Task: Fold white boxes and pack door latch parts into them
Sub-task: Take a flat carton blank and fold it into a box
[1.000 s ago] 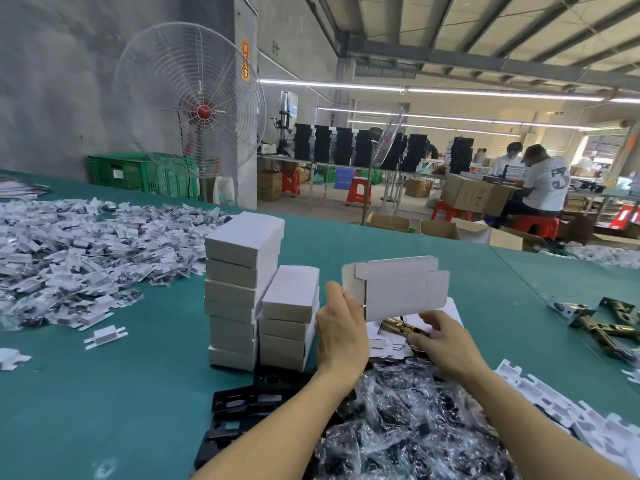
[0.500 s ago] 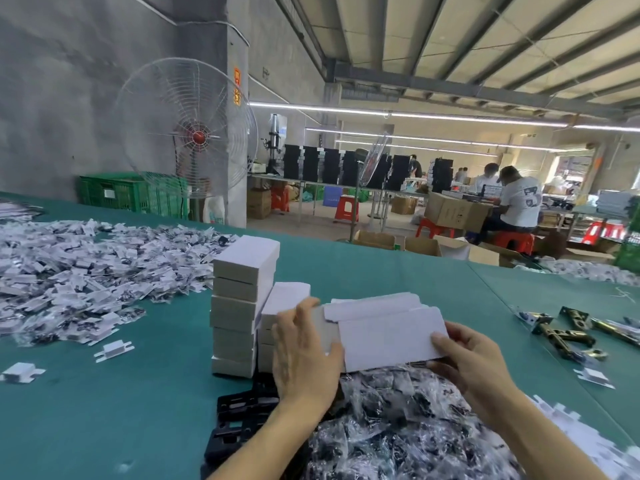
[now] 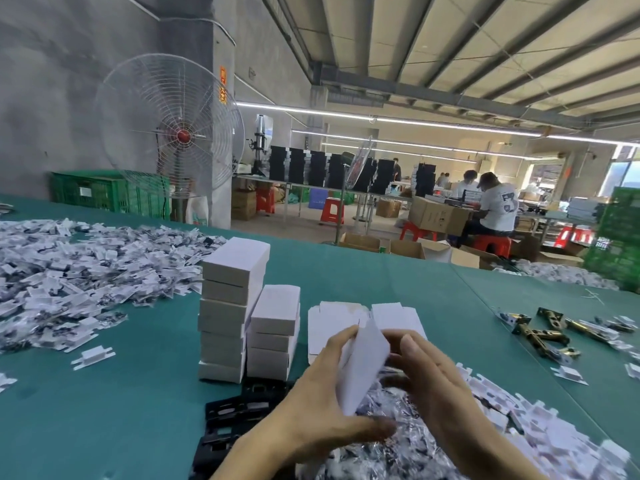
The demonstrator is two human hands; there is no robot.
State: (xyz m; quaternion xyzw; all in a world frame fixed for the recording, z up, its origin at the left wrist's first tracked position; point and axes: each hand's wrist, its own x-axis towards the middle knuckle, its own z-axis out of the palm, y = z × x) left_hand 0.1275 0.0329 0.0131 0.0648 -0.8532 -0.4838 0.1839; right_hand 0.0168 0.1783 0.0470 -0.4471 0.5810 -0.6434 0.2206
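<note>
Two hands on one white box blank (image 3: 364,365), held up just above the pile of clear-bagged parts (image 3: 391,459) at the near edge of the green surface (image 3: 381,282). Left hand (image 3: 322,407) wrapped round the blank's left edge, fingertips up top, thumb tucked under near the bottom corner. Right hand (image 3: 440,382) up against the opposite face, fingers bent toward it; too smeared to call it a pinch or a plain push. Blank tipped on edge, long axis running from far-and-up to near-and-down, basically pointing back at the body, sandwiched between both palms. Looks like mid-fold, panels not squared up yet, nothing visibly inside.

Worth noting for the next bit: brass latch parts (image 3: 549,336) off to the right, well apart from the blank, so right hand clearly the nearer one for a grab. Bagged pile straight underneath, reachable by either. More flat blanks (image 3: 329,327) lying just beyond the fingertips. Finished boxes in two stacks (image 3: 235,306) over on the left, tall one beside short one, so probably a left-side drop-off once closed. Black trays (image 3: 235,410) poking out beneath the left wrist.
</note>
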